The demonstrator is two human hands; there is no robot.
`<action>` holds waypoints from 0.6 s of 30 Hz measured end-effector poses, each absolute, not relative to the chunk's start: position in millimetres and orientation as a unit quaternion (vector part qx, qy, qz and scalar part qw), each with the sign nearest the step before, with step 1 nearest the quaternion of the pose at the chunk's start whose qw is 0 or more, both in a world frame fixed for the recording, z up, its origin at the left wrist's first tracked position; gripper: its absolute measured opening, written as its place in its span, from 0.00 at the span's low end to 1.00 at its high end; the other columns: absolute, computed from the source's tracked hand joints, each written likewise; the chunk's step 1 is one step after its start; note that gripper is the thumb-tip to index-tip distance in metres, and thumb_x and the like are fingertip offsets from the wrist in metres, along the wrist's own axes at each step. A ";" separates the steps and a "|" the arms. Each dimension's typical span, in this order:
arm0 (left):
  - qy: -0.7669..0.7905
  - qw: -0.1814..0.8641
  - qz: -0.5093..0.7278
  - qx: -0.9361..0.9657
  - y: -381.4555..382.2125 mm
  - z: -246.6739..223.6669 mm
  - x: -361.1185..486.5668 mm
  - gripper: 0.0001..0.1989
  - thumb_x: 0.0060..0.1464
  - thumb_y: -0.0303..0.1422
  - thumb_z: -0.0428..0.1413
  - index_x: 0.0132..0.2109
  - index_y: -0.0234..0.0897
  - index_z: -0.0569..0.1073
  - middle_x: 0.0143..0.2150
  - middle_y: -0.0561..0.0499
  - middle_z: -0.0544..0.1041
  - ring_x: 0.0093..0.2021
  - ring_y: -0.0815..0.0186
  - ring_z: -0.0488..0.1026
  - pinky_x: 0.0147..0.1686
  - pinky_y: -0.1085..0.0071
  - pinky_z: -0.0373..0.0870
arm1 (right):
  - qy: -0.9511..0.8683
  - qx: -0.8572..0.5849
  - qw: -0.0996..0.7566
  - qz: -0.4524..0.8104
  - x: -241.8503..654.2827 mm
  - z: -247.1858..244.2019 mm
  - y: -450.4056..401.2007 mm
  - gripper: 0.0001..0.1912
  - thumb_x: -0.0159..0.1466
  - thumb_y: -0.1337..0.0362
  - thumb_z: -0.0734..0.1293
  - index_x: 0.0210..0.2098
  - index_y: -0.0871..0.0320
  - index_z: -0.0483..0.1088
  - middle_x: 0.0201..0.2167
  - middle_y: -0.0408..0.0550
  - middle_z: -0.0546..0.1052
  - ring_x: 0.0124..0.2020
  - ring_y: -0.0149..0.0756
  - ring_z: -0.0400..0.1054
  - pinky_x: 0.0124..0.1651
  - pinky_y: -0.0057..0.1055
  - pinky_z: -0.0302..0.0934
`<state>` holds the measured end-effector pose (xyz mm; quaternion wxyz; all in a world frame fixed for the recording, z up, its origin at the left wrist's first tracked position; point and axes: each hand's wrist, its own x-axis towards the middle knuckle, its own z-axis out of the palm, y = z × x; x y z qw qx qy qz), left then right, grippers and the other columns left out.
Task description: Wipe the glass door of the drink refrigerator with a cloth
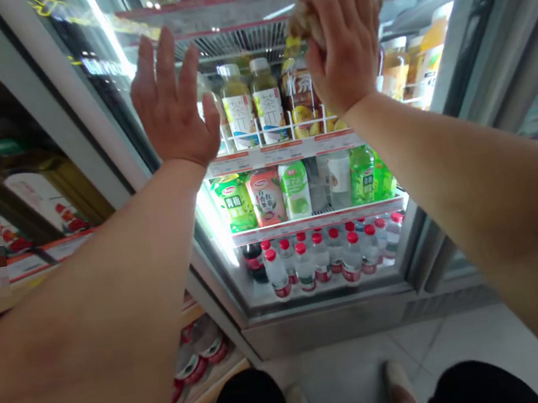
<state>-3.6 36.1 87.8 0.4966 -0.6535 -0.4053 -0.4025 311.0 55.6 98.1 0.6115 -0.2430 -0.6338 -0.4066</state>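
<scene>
My left hand (176,104) is raised at the left side of a lit drinks cooler, its fingers spread and nothing in it. My right hand (343,39) is higher and to the right, its fingers wrapped round a crumpled brown cloth (306,24). Whether a glass pane lies under either hand is hard to tell. Between the hands, tea bottles (239,108) with white caps stand on a wire-fronted shelf (292,151), beside a brown bottle (300,92) with yellow fruit on its label.
Green and pink drinks (267,198) fill a lower shelf, above red-capped water bottles (304,267). Oil jugs (45,194) stand on a rack at the left. A metal door frame (457,39) runs along the right. Tiled floor (346,378) and my feet show below.
</scene>
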 end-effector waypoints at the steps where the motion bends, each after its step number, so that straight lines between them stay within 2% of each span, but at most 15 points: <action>1: -0.401 0.498 -0.404 -0.654 36.7 87.7 -4.3 0.39 0.63 0.51 0.50 0.77 0.56 0.48 0.79 0.66 0.39 0.79 0.57 0.33 0.75 0.45 0.39 | -0.610 -0.251 0.634 -0.403 310.5 98.9 57.6 0.26 0.64 0.68 0.60 0.61 0.60 0.70 0.65 0.50 0.72 0.67 0.47 0.62 0.71 0.49 0.55; 4: -0.395 0.484 -0.420 -0.658 33.3 85.9 -1.2 0.36 0.65 0.51 0.49 0.76 0.56 0.51 0.79 0.67 0.41 0.79 0.59 0.35 0.75 0.47 0.39 | -0.572 -0.262 0.670 -0.394 309.0 100.1 59.5 0.22 0.69 0.70 0.57 0.59 0.59 0.71 0.63 0.50 0.74 0.65 0.42 0.63 0.70 0.44 0.55; 6: -0.390 0.485 -0.429 -0.655 28.4 84.0 3.4 0.36 0.65 0.51 0.49 0.76 0.55 0.52 0.78 0.66 0.43 0.79 0.59 0.36 0.75 0.48 0.39 | -0.575 -0.262 0.667 -0.396 308.5 98.9 56.3 0.21 0.69 0.70 0.58 0.58 0.57 0.71 0.62 0.49 0.75 0.64 0.40 0.64 0.70 0.42 0.56; 9: -0.393 0.493 -0.431 -0.645 20.8 82.2 10.0 0.35 0.65 0.51 0.49 0.75 0.52 0.55 0.78 0.63 0.47 0.78 0.58 0.40 0.74 0.47 0.44 | -0.618 -0.259 0.614 -0.417 309.2 95.1 47.6 0.24 0.65 0.70 0.61 0.60 0.56 0.69 0.63 0.49 0.73 0.65 0.43 0.62 0.71 0.44 0.56; 12: -0.410 0.488 -0.422 -0.645 14.4 82.8 14.6 0.35 0.66 0.52 0.48 0.75 0.47 0.58 0.78 0.58 0.49 0.78 0.56 0.42 0.73 0.46 0.46 | -0.680 -0.251 0.539 -0.430 311.2 92.8 42.4 0.26 0.66 0.64 0.62 0.63 0.49 0.65 0.67 0.46 0.70 0.68 0.45 0.60 0.72 0.47 0.54; 16: -0.421 0.441 -0.440 -0.660 8.0 84.4 19.5 0.36 0.65 0.54 0.48 0.74 0.48 0.59 0.78 0.59 0.49 0.79 0.58 0.39 0.76 0.47 0.41 | -0.710 -0.228 0.529 -0.405 312.6 93.5 47.1 0.26 0.67 0.58 0.60 0.64 0.35 0.62 0.68 0.37 0.67 0.69 0.44 0.58 0.72 0.48 0.53; 18: -0.422 0.405 -0.460 -0.668 6.1 84.9 21.6 0.36 0.64 0.56 0.49 0.74 0.51 0.60 0.78 0.62 0.49 0.79 0.59 0.38 0.77 0.48 0.38 | -0.704 -0.215 0.548 -0.397 311.6 93.3 49.8 0.24 0.69 0.60 0.58 0.63 0.38 0.64 0.67 0.39 0.69 0.68 0.45 0.59 0.72 0.49 0.54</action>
